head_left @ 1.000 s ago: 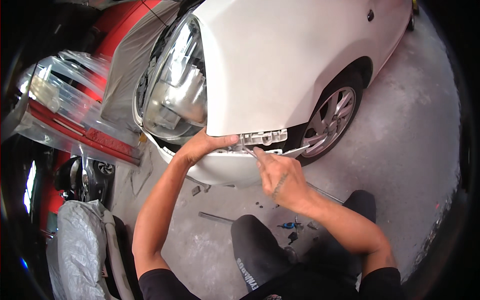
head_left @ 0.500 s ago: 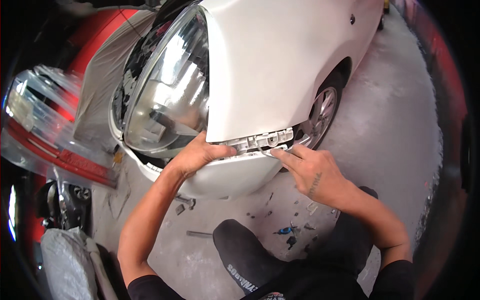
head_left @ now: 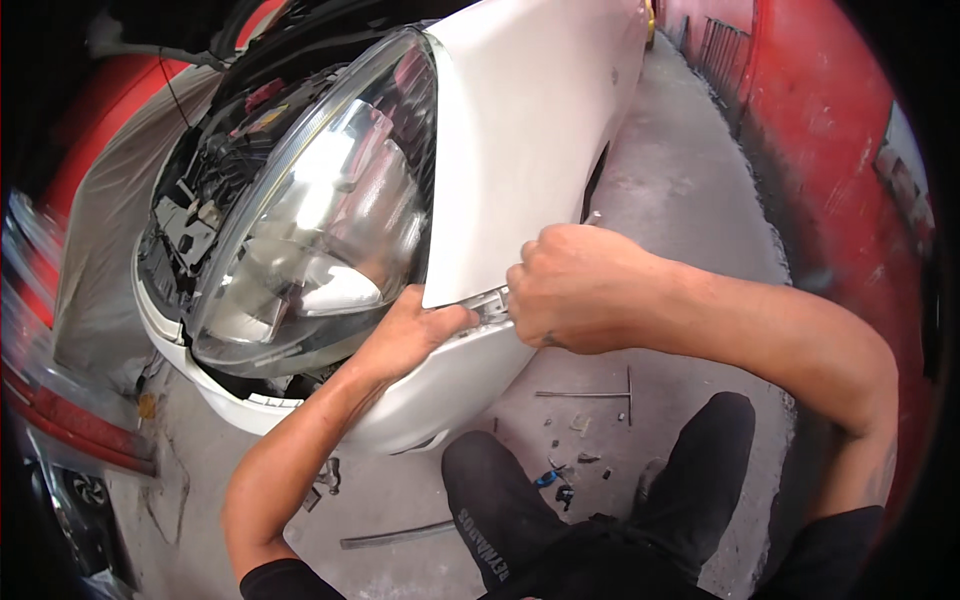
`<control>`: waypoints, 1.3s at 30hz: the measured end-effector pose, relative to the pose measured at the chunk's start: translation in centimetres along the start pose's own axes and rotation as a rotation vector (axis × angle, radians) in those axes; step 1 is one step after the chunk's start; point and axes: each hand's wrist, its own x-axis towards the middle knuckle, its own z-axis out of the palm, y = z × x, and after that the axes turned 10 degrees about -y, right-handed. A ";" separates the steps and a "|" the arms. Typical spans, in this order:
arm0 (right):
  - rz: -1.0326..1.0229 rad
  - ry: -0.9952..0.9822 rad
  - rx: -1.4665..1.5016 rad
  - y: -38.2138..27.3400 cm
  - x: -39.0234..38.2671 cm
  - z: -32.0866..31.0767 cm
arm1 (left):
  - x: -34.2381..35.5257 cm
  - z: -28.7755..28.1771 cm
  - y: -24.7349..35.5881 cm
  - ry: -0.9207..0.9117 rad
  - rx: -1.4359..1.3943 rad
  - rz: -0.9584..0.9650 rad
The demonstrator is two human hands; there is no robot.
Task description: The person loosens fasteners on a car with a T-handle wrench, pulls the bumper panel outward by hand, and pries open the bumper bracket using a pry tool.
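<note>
A white car fills the upper middle, with its large clear headlight (head_left: 300, 230), white fender (head_left: 530, 120) and loose white front bumper (head_left: 440, 390). My left hand (head_left: 415, 335) presses on the bumper's top edge just under the headlight corner. My right hand (head_left: 575, 290) is curled into a fist at the seam between fender and bumper, covering the white mounting bracket (head_left: 488, 305), of which only a sliver shows. Whether the fist holds a tool is hidden. My dark-trousered knees (head_left: 500, 500) are below.
A red wall (head_left: 830, 150) runs close along the right. On the concrete floor lie a T-shaped metal tool (head_left: 600, 393), a blue-handled tool (head_left: 545, 478), small clips and a metal strip (head_left: 395, 537). A red vehicle under plastic sheeting (head_left: 60, 330) stands at the left.
The view swung right and closer to the car. My right hand went from pointing fingers at the bracket to a closed fist over it. My left hand stayed on the bumper edge.
</note>
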 end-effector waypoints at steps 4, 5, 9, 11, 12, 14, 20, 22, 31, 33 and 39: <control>-0.071 0.005 -0.063 -0.6 1.7 -2.0 | 0.4 -0.2 -1.1 -0.048 -0.054 0.098; -0.086 -0.002 -0.108 -0.8 1.9 -2.4 | 0.2 -0.1 -0.9 -0.050 -0.057 0.131; -0.096 -0.053 -0.203 -2.5 3.5 -3.7 | 0.7 -0.7 -2.1 -0.061 0.014 0.219; -0.081 -0.148 -0.230 -3.2 4.6 -4.2 | 1.1 -1.2 -2.7 -0.077 0.020 0.232; -0.067 -0.232 -0.257 -3.4 5.0 -4.3 | 1.3 -1.3 -2.7 -0.085 0.034 0.240; -0.062 -0.232 -0.245 -3.8 5.6 -4.3 | 1.0 -1.5 -2.4 -0.090 0.040 0.252; 0.130 -0.237 -0.146 -6.0 3.6 -2.8 | 2.0 -1.5 -3.5 -0.083 -0.008 0.312; 0.256 -0.168 -0.094 -6.5 3.5 -0.8 | 2.5 -2.2 -4.0 -0.085 0.057 0.224; 0.431 -0.211 0.093 -7.7 4.3 -2.2 | 2.8 -1.4 -3.5 -0.060 0.002 0.296; 0.538 -0.010 0.206 -7.6 4.2 -1.6 | 3.2 -1.5 -3.8 -0.070 -0.013 0.297; 0.924 0.328 0.401 -10.9 4.4 2.2 | 2.3 -1.4 -3.9 0.004 0.076 0.257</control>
